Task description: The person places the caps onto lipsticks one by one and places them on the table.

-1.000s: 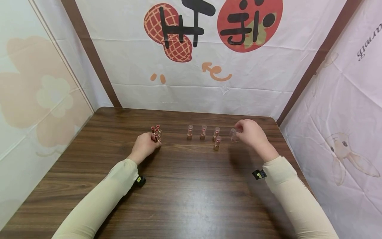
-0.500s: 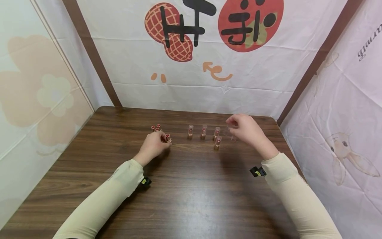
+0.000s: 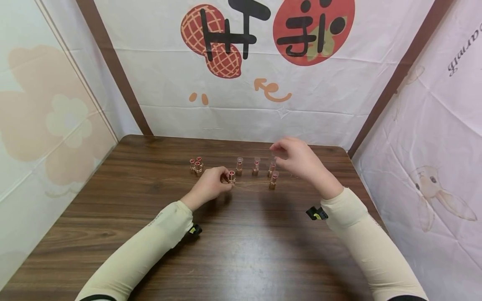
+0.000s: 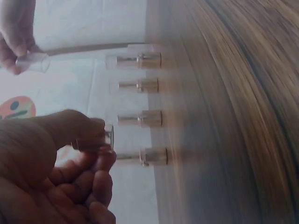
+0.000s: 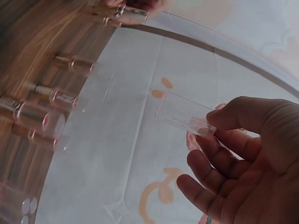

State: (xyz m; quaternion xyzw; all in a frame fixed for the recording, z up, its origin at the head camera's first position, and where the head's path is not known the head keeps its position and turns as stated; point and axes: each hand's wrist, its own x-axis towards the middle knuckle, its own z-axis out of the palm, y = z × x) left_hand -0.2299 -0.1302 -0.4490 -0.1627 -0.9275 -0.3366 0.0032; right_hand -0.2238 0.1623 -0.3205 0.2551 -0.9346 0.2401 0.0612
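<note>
The left hand (image 3: pixel 207 187) pinches one bare lipstick (image 3: pixel 232 178) near the left end of the four capped lipsticks (image 3: pixel 256 168). The right hand (image 3: pixel 301 165) pinches a clear cap (image 5: pixel 177 114) near their right end, its other fingers loose. Three more lipsticks (image 3: pixel 198 168) stand bare to their left. Under them is a brown wooden table (image 3: pixel 233 246); behind them hangs a white cloth (image 3: pixel 233 117) with a red peanut (image 3: pixel 226 70).

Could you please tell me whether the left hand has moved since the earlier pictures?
Yes, the left hand has moved rightward, away from the three uncapped lipsticks.
</note>
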